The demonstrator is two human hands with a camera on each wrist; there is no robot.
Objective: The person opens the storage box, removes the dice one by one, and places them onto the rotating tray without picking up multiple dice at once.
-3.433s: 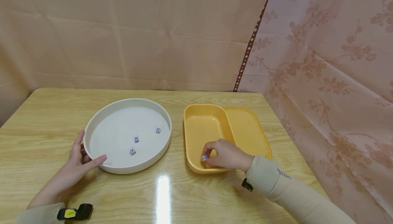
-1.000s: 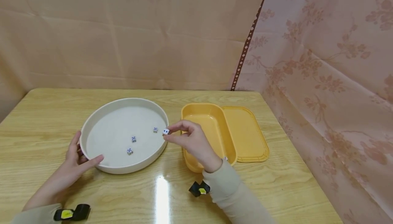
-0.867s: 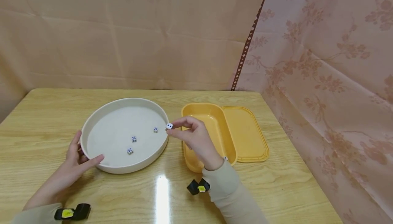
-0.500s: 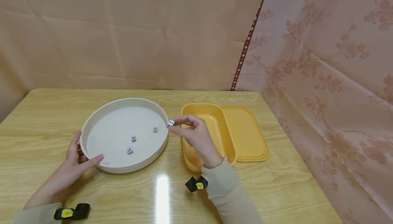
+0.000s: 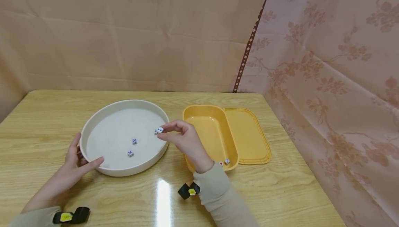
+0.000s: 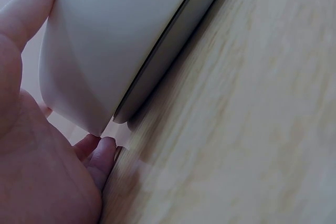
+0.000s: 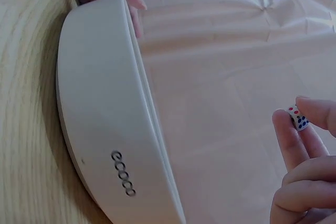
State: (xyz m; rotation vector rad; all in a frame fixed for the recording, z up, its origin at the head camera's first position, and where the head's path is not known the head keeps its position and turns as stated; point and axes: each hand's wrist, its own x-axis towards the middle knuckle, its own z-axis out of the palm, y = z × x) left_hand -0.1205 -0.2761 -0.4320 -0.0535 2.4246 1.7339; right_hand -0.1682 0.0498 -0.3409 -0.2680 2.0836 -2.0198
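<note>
A round white tray (image 5: 115, 126) stands on the left of the table, with my left hand (image 5: 76, 168) gripping its near left side. The thumb lies over the rim and the fingers are round the outer wall. Between thumb and fingertips my right hand (image 5: 187, 144) pinches a white die (image 5: 160, 130) above the tray's right part. Just behind it, partly covered, is another die (image 5: 156, 132). Two more dice, one (image 5: 134, 141) near the middle and one (image 5: 130, 153) closer to me, lie on the tray floor. Red and blue pips show on the pinched die (image 7: 297, 117) in the right wrist view.
To the right is a yellow box (image 5: 205, 123); a die (image 5: 227, 161) and a red-pipped one (image 5: 221, 163) show at its near end, partly blocked by my right arm. A flat yellow lid (image 5: 249, 137) lies right of the box. Cloth hangs behind the table (image 5: 134, 202).
My right hand has carried the pinched die out of the yellow box to the tray's right rim, paused there, then moved left over the tray. My left hand keeps its grip.
</note>
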